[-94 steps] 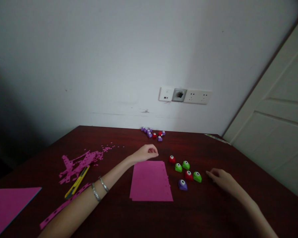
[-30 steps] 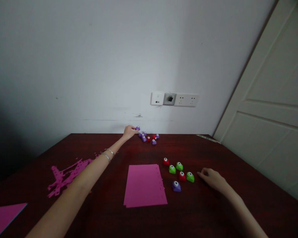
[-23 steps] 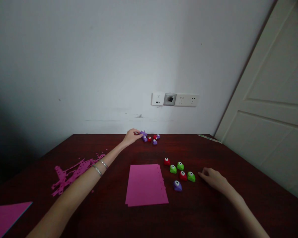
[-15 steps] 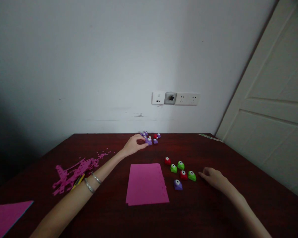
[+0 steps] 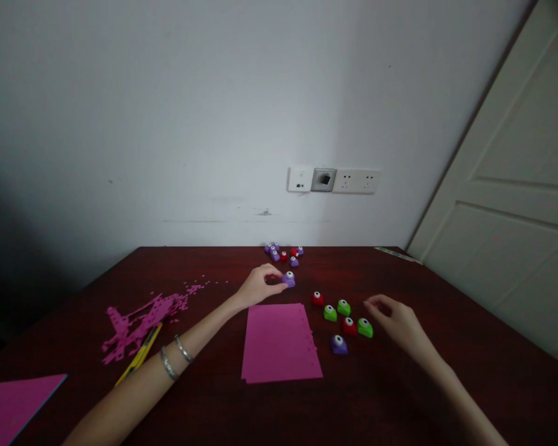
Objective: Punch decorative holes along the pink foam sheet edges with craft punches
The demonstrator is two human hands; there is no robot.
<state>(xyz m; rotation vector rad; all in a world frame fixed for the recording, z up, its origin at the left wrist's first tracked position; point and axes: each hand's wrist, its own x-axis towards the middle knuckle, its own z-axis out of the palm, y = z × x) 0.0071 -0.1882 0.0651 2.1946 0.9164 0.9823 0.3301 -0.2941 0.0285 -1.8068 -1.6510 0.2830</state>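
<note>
Near left corner: a pink sheet (image 5: 13,402), cut off by the frame. Further in, pink scraps (image 5: 139,308) strewn across the worktop (image 5: 204,409), with a yellow knife (image 5: 139,354) partly tucked under them. Left hand (image 5: 259,286), just past the far edge of the pink paper stack (image 5: 281,342): fingers curled in a pinch on a purple punch (image 5: 289,279), on or barely above the worktop, cannot tell which. Looks light, rigid and smooth; probably best gripped at the sides of the body, not on the white-dotted top. Far behind, a cluster of small punches (image 5: 283,253), too tiny to count surely. Right of the stack, six loose punches (image 5: 349,325). Right hand (image 5: 397,322): half open, empty, fingertips near the green ones, seemingly not touching. Punch patterns unreadable in the dim light.
</note>
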